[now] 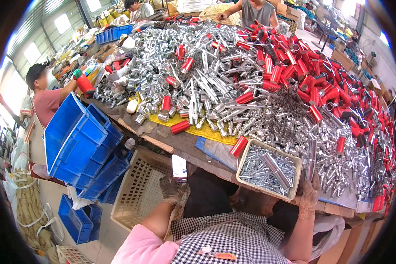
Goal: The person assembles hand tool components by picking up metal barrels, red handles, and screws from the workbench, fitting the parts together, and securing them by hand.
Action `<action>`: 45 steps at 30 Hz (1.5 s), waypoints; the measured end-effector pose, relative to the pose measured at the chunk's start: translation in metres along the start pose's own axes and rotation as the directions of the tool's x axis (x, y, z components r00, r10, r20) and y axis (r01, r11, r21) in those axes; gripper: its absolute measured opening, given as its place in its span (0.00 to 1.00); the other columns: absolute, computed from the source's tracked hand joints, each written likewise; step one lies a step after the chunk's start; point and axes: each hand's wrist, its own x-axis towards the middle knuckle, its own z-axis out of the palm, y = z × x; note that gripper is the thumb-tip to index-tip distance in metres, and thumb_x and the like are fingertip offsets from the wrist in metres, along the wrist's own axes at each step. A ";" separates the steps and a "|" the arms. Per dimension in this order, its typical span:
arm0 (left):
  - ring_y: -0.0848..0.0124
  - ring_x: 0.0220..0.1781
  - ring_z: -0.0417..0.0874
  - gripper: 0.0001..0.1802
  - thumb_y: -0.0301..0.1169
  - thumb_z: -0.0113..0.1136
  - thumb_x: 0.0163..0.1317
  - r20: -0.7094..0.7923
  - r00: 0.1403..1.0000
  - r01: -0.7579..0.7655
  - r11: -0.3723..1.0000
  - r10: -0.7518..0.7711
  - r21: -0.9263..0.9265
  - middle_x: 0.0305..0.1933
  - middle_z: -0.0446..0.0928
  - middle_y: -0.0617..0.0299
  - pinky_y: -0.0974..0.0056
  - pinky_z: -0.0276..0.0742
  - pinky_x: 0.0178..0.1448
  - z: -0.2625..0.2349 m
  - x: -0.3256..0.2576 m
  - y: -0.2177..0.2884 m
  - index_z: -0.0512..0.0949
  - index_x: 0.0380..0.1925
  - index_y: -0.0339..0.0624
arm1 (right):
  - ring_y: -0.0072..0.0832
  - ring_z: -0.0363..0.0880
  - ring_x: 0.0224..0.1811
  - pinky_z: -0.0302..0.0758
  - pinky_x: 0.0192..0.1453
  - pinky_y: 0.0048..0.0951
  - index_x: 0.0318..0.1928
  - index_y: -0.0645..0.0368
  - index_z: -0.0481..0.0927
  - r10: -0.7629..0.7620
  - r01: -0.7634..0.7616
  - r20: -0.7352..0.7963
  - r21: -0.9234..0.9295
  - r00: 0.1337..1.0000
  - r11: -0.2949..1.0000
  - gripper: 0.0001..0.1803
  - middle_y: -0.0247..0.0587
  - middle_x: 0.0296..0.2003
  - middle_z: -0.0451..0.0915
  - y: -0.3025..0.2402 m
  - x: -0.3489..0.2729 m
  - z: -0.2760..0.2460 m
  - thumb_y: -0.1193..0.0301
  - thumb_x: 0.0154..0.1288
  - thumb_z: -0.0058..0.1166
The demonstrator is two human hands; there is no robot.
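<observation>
Nearest, the left hand (169,190) is below the bench edge, its fingers seemingly closed on a small flat packet (179,168), though the grip is hard to make out. The right hand (309,196) clasps the corner of a beige tray (295,178) of silver bolts on the bench (185,143). Beyond lie heaped silver tubes (207,79) and red cylinders (321,83).

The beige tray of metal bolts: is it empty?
No, the beige tray at the table edge is filled with shiny metal bolts.
</observation>
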 end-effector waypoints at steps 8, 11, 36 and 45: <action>0.47 0.62 0.59 0.35 0.55 0.61 0.49 -0.092 0.992 -0.077 0.992 0.086 0.099 0.64 0.61 0.47 0.46 0.51 0.68 0.035 -0.017 -0.005 0.75 0.55 0.49 | 0.26 0.73 0.41 0.73 0.44 0.27 0.59 0.70 0.70 -0.095 0.094 -0.012 -0.021 0.995 0.995 0.30 0.42 0.43 0.76 -0.006 0.001 0.008 0.62 0.61 0.49; 0.48 0.62 0.58 0.35 0.58 0.58 0.50 -0.073 0.992 -0.095 0.994 0.098 0.055 0.64 0.60 0.48 0.45 0.50 0.68 0.025 -0.022 -0.001 0.76 0.55 0.50 | 0.27 0.73 0.42 0.73 0.45 0.27 0.59 0.70 0.71 -0.076 0.077 0.008 -0.086 0.997 0.993 0.29 0.43 0.43 0.76 -0.012 0.000 0.004 0.63 0.62 0.49; 0.53 0.45 0.81 0.51 0.57 0.69 0.49 -0.131 0.903 -0.424 0.801 0.409 -0.422 0.47 0.77 0.48 0.54 0.76 0.51 -0.152 0.061 0.217 0.60 0.63 0.33 | 0.15 0.64 0.15 0.61 0.17 0.19 0.54 0.64 0.72 0.146 -0.146 0.024 0.302 0.989 0.942 0.22 0.30 0.20 0.71 -0.033 -0.011 -0.002 0.69 0.59 0.48; 0.55 0.53 0.80 0.44 0.42 0.75 0.45 0.358 0.890 -0.034 0.824 0.282 -0.565 0.51 0.77 0.43 0.57 0.77 0.54 -0.161 0.099 0.255 0.66 0.59 0.30 | 0.17 0.66 0.13 0.63 0.16 0.17 0.50 0.70 0.72 0.109 -0.124 0.081 0.207 0.991 0.970 0.32 0.33 0.19 0.74 -0.095 -0.056 -0.012 0.55 0.54 0.58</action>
